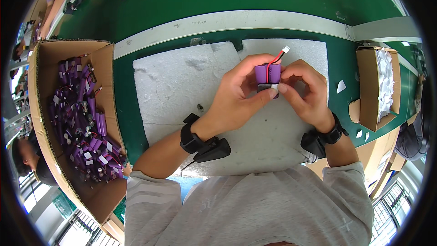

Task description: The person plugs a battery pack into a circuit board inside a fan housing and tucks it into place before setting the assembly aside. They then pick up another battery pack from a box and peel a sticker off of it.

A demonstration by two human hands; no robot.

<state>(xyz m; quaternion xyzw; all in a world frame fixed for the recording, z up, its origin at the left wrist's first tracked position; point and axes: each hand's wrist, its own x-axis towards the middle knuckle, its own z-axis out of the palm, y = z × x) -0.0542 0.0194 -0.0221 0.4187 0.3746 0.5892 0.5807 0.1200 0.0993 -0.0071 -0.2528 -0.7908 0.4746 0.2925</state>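
Observation:
A purple battery pack [274, 72] is held up over the foam sheet, its cells side by side and a black piece along its near edge. Red and black wires run up it to a white connector [286, 49]. My left hand [236, 93] wraps round the pack from the left, thumb at the near edge. From the right, my right hand [309, 91] closes on the pack's near right corner with thumb and bent fingers. A small white label [274, 86] shows between the two thumbs; whether it is stuck down fully I cannot tell.
White foam sheets [182, 91] cover the green table. At left, a cardboard box [43, 109] holds many purple packs; at right, a smaller box [368, 82] contains white paper pieces [385, 82]. A metal rail [236, 21] crosses beyond. Another person's arm [53, 7] is at far left.

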